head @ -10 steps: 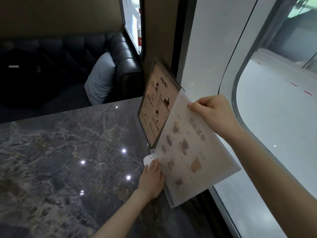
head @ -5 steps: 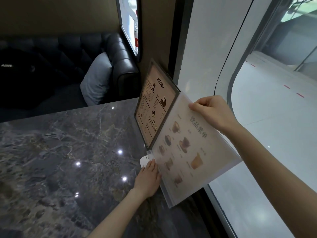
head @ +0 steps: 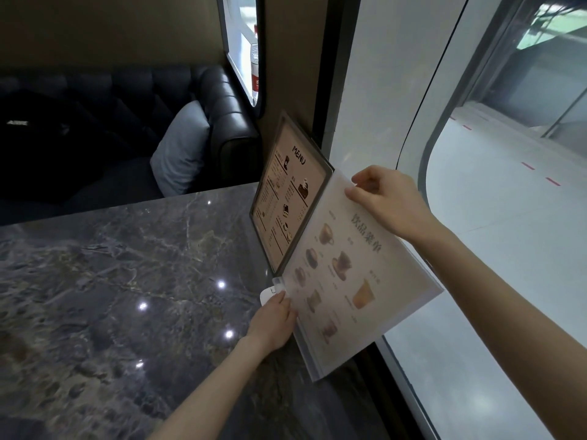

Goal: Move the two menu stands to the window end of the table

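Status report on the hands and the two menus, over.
Right hand grips pale menu top. Left hand at its base. Brown menu standing by the window. Nothing blocking.

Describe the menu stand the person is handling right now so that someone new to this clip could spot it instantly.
Start at the marble table and follow it to the window end. Two menu stands are there side by side; the nearer one is the pale menu stand, held by the right hand at its top and the left hand at its base. Unlike the dark-framed menu stand headed "MENU", it is white with drink pictures.
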